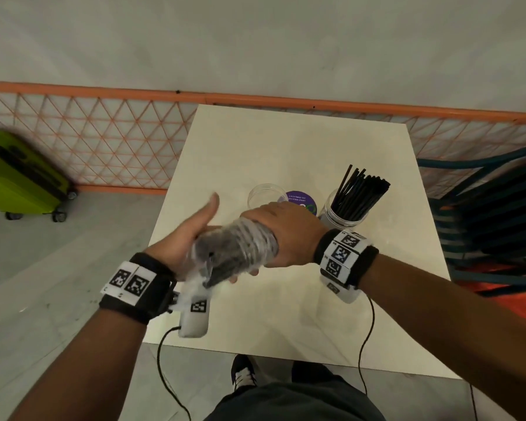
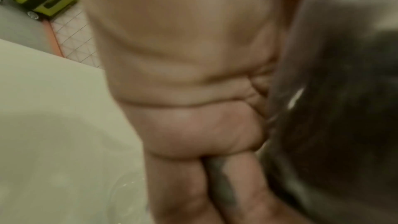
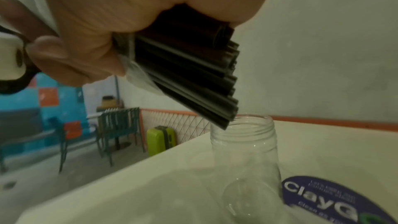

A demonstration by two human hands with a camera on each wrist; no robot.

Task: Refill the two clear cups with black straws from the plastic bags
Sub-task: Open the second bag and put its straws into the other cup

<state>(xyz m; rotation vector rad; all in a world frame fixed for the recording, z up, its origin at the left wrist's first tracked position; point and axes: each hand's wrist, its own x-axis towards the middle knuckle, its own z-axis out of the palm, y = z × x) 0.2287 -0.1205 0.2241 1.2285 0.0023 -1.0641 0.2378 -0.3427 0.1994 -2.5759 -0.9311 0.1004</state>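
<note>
Both hands, left hand [image 1: 195, 238] and right hand [image 1: 281, 235], grasp the bagged straws [image 1: 234, 253] above the table's [image 1: 255, 314] bare near half, by the empty cup [image 3: 245, 151]

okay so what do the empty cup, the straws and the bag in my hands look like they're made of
Empty cup: clear, glossy, probably plastic; the table shows through it and its neck is threaded.
Straws: black, matte, likely plastic, thin-walled with hollow ends.
Bag: thin clear plastic film, crinkled with shiny highlights, dark straws showing through.

Two clear cups [image 1: 266, 194] [image 1: 340, 212], one plastic bag [image 1: 234, 253], perhaps twenty straws [image 1: 360, 192].
</note>
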